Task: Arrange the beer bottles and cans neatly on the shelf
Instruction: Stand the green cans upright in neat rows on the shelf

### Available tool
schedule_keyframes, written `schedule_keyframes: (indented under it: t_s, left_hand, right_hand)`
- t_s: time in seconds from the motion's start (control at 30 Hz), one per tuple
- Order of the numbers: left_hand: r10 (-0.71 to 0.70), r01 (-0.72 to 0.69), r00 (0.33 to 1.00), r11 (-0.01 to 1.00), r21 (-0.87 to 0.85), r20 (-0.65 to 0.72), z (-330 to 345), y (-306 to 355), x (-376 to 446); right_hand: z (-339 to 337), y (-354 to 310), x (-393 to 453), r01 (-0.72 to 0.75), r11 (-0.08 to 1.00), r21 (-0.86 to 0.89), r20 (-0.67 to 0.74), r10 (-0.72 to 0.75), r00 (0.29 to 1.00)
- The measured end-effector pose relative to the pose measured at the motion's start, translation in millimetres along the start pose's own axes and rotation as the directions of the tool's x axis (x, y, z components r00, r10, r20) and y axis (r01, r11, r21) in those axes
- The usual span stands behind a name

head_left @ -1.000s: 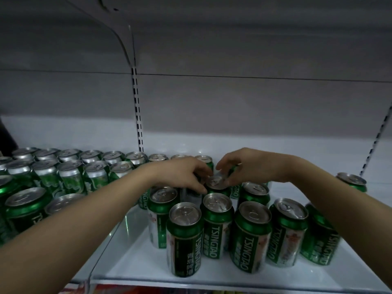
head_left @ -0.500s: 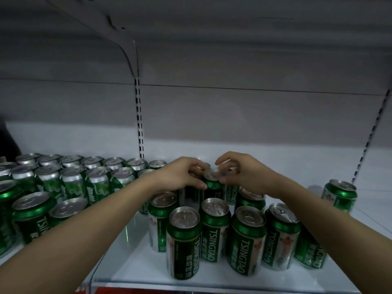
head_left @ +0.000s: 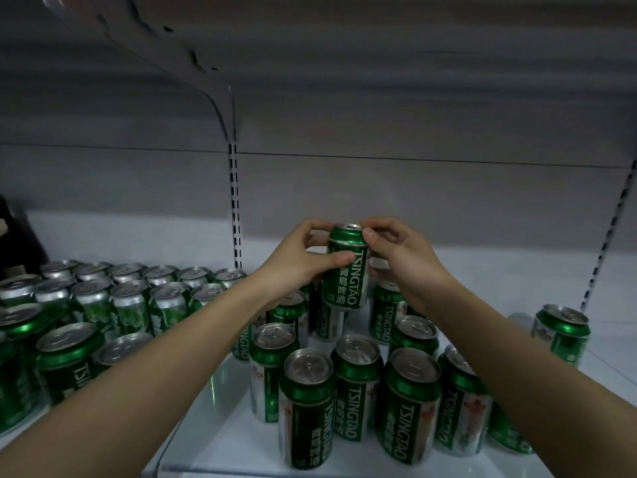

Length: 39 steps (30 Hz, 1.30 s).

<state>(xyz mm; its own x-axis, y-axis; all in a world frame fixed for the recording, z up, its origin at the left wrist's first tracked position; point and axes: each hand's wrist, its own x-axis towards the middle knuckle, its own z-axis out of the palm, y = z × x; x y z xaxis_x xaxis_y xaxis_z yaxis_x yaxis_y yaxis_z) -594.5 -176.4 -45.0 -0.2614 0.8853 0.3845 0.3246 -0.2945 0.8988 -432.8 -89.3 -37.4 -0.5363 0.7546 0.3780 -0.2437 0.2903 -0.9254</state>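
Both hands gripped 1 green Tsingtao can (head_left: 345,267), raised above the cluster w/ its base clear of the tops below. L hand (head_left: 299,260) curled round the can's left side, thumb across the label at mid-height, fingers over the top rim. R hand (head_left: 400,257) pinched the upper right side, thumb near the shoulder, other fingers behind the can & mostly hidden. Can was upright, long axis vertical, silver top up, "TSINGTAO" reading top to bottom toward the camera.

Going L to R: a packed block of cans (head_left: 103,305) stood in rows on the left shelf section, tops up, touching each other. Next, approx centre, a looser cluster (head_left: 358,391) stood upright on the white shelf (head_left: 220,439) under & in front of the held can, front ones near the shelf edge; labels faced different ways. Far R, 1 lone can (head_left: 560,334) stood well apart from the cluster, tilted slightly in the wide-angle view. Slotted uprights (head_left: 234,208) ran up the grey back panel.
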Motion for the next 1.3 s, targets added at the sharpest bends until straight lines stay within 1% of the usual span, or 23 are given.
schedule_keyframes:
  t_s: [0.13, 0.23, 0.3, 0.4, 0.43, 0.5, 0.57, 0.63, 0.77, 0.9, 0.97, 1.03, 1.13, 1.17, 1.23, 1.3]
  left_hand:
    - [-0.005, 0.011, 0.999, 0.992, 0.127, -0.047, 1, 1, 0]
    - [-0.008, 0.017, 0.999, 0.984, 0.177, -0.052, -3, -1, -1]
    - [-0.011, 0.019, 0.999, 0.977, 0.212, -0.040, -5, -4, -1]
    - [-0.021, 0.024, 1.000, 0.974, 0.226, -0.018, -7, -11, 0]
    - [-0.020, 0.021, 1.000, 0.971, 0.237, -0.010, -7, -14, 0]
    - [-0.005, 0.003, 1.000, 0.956, 0.294, 0.006, -7, -19, 2]
    - [0.009, -0.019, 1.000, 0.918, 0.395, 0.029, -6, -24, 5]
    - [0.001, -0.032, 0.998, 0.870, 0.492, 0.063, -7, -32, 7]
    - [-0.050, -0.049, 0.991, 0.733, 0.678, 0.126, -12, -45, 8]
    - [-0.121, -0.055, 0.978, 0.635, 0.771, 0.170, -11, -51, 11]
    - [-0.146, -0.081, 0.969, 0.573, 0.815, 0.198, -9, -53, 13]
    - [-0.171, -0.093, 0.962, 0.534, 0.840, 0.215, -7, -54, 15]
    - [-0.205, -0.085, 0.952, 0.537, 0.839, 0.228, -7, -52, 16]
    - [-0.213, -0.089, 0.947, 0.544, 0.835, 0.239, -7, -51, 17]
    - [-0.202, -0.086, 0.946, 0.596, 0.798, 0.252, -8, -46, 17]
    - [-0.154, -0.080, 0.958, 0.665, 0.743, 0.241, -9, -39, 18]
  right_hand:
    - [6, 5, 0, 0.002, 1.000, -0.025, -0.009, -0.003, 1.000]
    - [6, 6, 3, -0.013, 0.993, -0.119, 0.047, 0.018, 0.999]
    - [5, 5, 6, -0.061, 0.977, -0.203, 0.085, 0.080, 0.993]
    - [3, 7, 9, -0.170, 0.939, -0.299, 0.125, 0.215, 0.969]
    - [3, 8, 9, -0.188, 0.930, -0.316, 0.151, 0.245, 0.958]
    - [5, 11, 11, -0.179, 0.912, -0.370, 0.175, 0.257, 0.950]
    - [7, 16, 14, -0.184, 0.891, -0.416, 0.142, 0.263, 0.954]
    - [9, 22, 16, -0.224, 0.870, -0.439, 0.112, 0.300, 0.947]
    - [17, 40, 18, -0.268, 0.810, -0.521, 0.090, 0.365, 0.927]
    - [23, 52, 26, -0.333, 0.710, -0.621, 0.065, 0.470, 0.880]
    - [24, 58, 27, -0.369, 0.705, -0.606, 0.073, 0.510, 0.857]
    - [23, 62, 25, -0.365, 0.716, -0.595, 0.095, 0.513, 0.853]
    - [20, 61, 23, -0.358, 0.721, -0.593, 0.121, 0.519, 0.846]
    - [18, 57, 23, -0.329, 0.710, -0.623, 0.136, 0.513, 0.848]
    - [15, 47, 25, -0.268, 0.708, -0.653, 0.133, 0.456, 0.880]
    - [9, 33, 28, -0.256, 0.774, -0.579, 0.084, 0.370, 0.925]
